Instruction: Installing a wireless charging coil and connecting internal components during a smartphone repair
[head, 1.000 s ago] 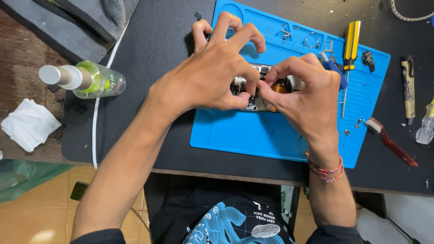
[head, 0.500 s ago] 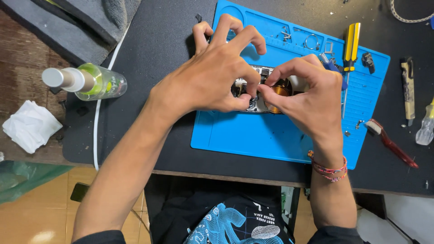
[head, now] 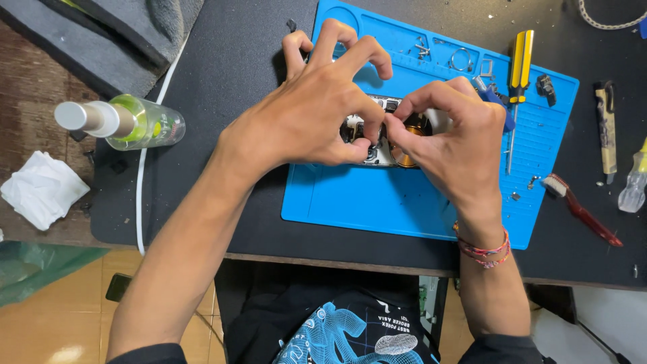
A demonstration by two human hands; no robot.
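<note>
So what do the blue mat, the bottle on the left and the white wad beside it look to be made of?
The blue mat looks like matte silicone or rubber: moulded trays and ridges, no glare. The bottle seems clear glossy plastic with greenish liquid inside and a pale grey, possibly metallic, cap. The white wad looks like crumpled tissue or thin cloth; I cannot tell which.

The work mat (head: pixel 377 202) is matt blue rubbery material on a matt black tabletop (head: pixel 222 67). On the mat, the opened device (head: pixel 387 138) shows shiny metal (1 coppery glint). Left of the mat: a glossy clear plastic bottle (head: pixel 128 123) and crumpled white paper tissue (head: pixel 40 189).
</note>
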